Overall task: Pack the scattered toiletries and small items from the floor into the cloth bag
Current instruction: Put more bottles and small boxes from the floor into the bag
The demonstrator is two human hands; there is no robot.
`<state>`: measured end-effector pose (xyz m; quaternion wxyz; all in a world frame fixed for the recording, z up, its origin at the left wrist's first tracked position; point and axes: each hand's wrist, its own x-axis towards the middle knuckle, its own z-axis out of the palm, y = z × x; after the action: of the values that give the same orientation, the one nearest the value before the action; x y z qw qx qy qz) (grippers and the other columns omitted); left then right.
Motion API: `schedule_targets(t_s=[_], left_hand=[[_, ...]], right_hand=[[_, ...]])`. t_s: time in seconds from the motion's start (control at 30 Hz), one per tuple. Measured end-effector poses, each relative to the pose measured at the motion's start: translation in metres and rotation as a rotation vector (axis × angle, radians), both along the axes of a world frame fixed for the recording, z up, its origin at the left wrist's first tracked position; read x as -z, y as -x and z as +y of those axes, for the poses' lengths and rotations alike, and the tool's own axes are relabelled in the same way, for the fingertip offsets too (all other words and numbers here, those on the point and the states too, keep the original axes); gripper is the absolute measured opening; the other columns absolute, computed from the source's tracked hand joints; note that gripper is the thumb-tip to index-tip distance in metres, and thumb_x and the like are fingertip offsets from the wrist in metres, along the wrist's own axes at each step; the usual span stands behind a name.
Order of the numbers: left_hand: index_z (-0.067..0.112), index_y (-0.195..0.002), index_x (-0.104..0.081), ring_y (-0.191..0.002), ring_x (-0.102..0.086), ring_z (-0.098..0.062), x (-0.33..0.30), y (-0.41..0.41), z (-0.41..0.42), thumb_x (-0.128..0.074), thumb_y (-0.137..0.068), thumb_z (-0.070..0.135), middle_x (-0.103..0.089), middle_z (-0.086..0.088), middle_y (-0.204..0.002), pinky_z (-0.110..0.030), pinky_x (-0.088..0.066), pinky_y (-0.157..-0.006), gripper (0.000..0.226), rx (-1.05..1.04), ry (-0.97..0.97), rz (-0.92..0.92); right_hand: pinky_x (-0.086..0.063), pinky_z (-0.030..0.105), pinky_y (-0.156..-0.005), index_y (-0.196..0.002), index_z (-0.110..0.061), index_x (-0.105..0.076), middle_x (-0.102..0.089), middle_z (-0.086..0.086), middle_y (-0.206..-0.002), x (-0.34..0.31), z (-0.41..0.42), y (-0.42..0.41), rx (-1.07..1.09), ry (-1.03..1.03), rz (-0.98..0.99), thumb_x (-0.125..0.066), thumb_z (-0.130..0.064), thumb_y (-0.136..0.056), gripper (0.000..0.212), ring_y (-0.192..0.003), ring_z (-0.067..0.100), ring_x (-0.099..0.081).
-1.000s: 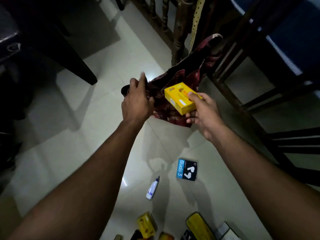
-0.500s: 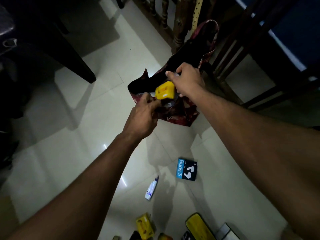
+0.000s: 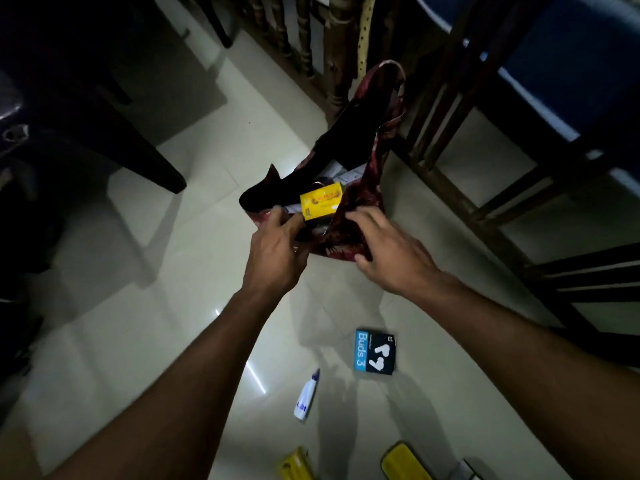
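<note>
A dark red patterned cloth bag (image 3: pixel 349 237) lies open on the pale tiled floor. A yellow box (image 3: pixel 320 202) sits in its mouth on top of other items. My left hand (image 3: pixel 277 247) pinches the bag's near rim and holds it open. My right hand (image 3: pixel 384 251) hovers just right of the opening with relaxed fingers, holding nothing, over the bag's cloth. On the floor nearer to me lie a black and blue "Buds 3" box (image 3: pixel 374 352), a small white tube (image 3: pixel 306 396), a yellow packet (image 3: pixel 294 467) and a yellow case (image 3: pixel 405 462).
A dark wooden chair (image 3: pixel 485 161) with rungs stands at the right, close to the bag. Turned wooden balusters (image 3: pixel 332 46) rise behind the bag. A dark furniture leg (image 3: pixel 138 147) slants down at the left. A whitish box corner (image 3: pixel 467 471) shows at the bottom edge.
My right hand carried the yellow box into the bag's mouth, let it go and drew back to the right. My left hand kept the bag's rim and lowered a little.
</note>
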<state>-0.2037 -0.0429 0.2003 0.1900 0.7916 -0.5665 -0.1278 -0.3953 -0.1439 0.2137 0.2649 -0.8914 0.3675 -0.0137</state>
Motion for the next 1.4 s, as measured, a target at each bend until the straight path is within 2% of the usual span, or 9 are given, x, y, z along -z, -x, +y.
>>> schedule_targets(t_s=[0.1, 0.37, 0.57, 0.7, 0.87, 1.0, 1.1, 1.2, 1.4], left_hand=[[0.012, -0.102, -0.062, -0.081, -0.052, -0.028, -0.02, -0.016, -0.025, -0.069, -0.078, 0.006, -0.049, -0.008, -0.1, -0.038, -0.048, -0.064, 0.026, 0.177, 0.101, -0.036], [0.033, -0.117, -0.058, -0.076, -0.064, -0.025, -0.035, -0.051, -0.027, -0.062, -0.081, 0.029, -0.055, 0.01, -0.117, -0.029, -0.044, -0.054, 0.036, 0.3, 0.027, -0.172], [0.033, -0.13, -0.057, -0.093, -0.068, -0.026, -0.047, -0.078, -0.071, -0.047, -0.099, 0.043, -0.075, 0.005, -0.103, -0.039, -0.053, -0.08, 0.034, -0.223, 0.037, -0.12], [0.025, -0.12, -0.066, -0.103, -0.06, -0.03, -0.038, -0.077, -0.119, -0.053, -0.097, 0.041, -0.071, -0.003, -0.108, -0.043, -0.041, -0.088, 0.03, -0.042, -0.081, -0.336], [0.025, -0.124, -0.065, -0.111, -0.059, -0.03, -0.02, -0.063, -0.169, -0.068, -0.094, 0.036, -0.058, -0.008, -0.124, -0.041, -0.05, -0.09, 0.032, 0.048, -0.253, -0.058], [0.026, -0.131, -0.058, -0.115, -0.058, -0.039, 0.0, -0.076, -0.188, -0.065, -0.096, 0.036, -0.057, -0.015, -0.126, -0.043, -0.048, -0.089, 0.038, 0.074, -0.472, -0.145], [0.029, -0.131, -0.062, -0.118, -0.058, -0.036, 0.004, -0.092, -0.191, -0.06, -0.097, 0.047, -0.061, -0.011, -0.127, -0.043, -0.044, -0.093, 0.039, 0.213, -0.594, -0.547], [0.04, -0.132, -0.061, -0.119, -0.058, -0.026, -0.001, -0.106, -0.198, -0.056, -0.096, 0.056, -0.064, 0.002, -0.129, -0.043, -0.036, -0.096, 0.039, 0.344, -0.713, -0.775], [0.025, -0.127, -0.066, -0.093, -0.07, -0.027, 0.004, -0.116, -0.197, -0.068, -0.092, 0.048, -0.072, -0.003, -0.108, -0.04, -0.058, -0.086, 0.042, 0.292, -0.959, -0.413]], right_hand=[[-0.051, 0.049, -0.099, -0.157, -0.032, -0.019, -0.013, -0.006, -0.166, 0.001, -0.05, -0.039, -0.117, 0.077, 0.135, -0.075, -0.014, -0.079, 0.097, -0.126, 0.035, -0.052], [-0.042, 0.038, -0.069, -0.125, -0.014, -0.062, -0.045, 0.005, -0.136, -0.006, -0.076, -0.052, -0.423, 0.316, 0.525, -0.057, -0.036, -0.098, 0.035, -0.112, 0.03, -0.061], [-0.05, 0.041, -0.078, -0.115, -0.018, -0.061, -0.049, 0.007, -0.118, -0.003, -0.065, -0.014, -0.283, 0.134, 0.467, -0.049, -0.031, -0.102, 0.022, -0.101, 0.028, -0.059], [-0.054, 0.043, -0.083, -0.116, -0.022, -0.062, -0.05, 0.001, -0.112, 0.009, -0.06, -0.006, -0.182, 0.067, 0.372, -0.051, -0.029, -0.1, 0.021, -0.096, 0.024, -0.06], [-0.052, 0.038, -0.069, -0.089, -0.022, -0.063, -0.063, -0.001, -0.087, 0.013, -0.07, -0.007, 0.022, -0.159, 0.205, -0.043, -0.04, -0.094, 0.026, -0.08, 0.021, -0.064], [-0.06, 0.039, -0.064, -0.084, -0.019, -0.068, -0.074, -0.002, -0.068, 0.013, -0.095, -0.017, 0.474, -0.389, -0.051, -0.047, -0.037, -0.1, 0.033, -0.059, 0.013, -0.069], [-0.058, 0.033, -0.08, -0.078, -0.017, -0.071, -0.072, -0.009, -0.059, 0.02, -0.124, -0.023, 0.541, -0.263, 0.139, -0.058, -0.046, -0.094, 0.035, -0.069, 0.008, -0.069], [-0.049, 0.027, -0.061, -0.079, -0.016, -0.067, -0.071, -0.006, -0.065, 0.034, -0.14, -0.032, 0.55, -0.336, 0.267, -0.072, -0.055, -0.084, 0.04, -0.067, 0.012, -0.067], [-0.045, 0.032, -0.072, -0.09, -0.017, -0.058, -0.062, 0.006, -0.089, 0.055, -0.147, -0.044, 0.45, -0.218, 0.501, -0.068, -0.06, -0.084, 0.044, -0.088, 0.028, -0.063]])
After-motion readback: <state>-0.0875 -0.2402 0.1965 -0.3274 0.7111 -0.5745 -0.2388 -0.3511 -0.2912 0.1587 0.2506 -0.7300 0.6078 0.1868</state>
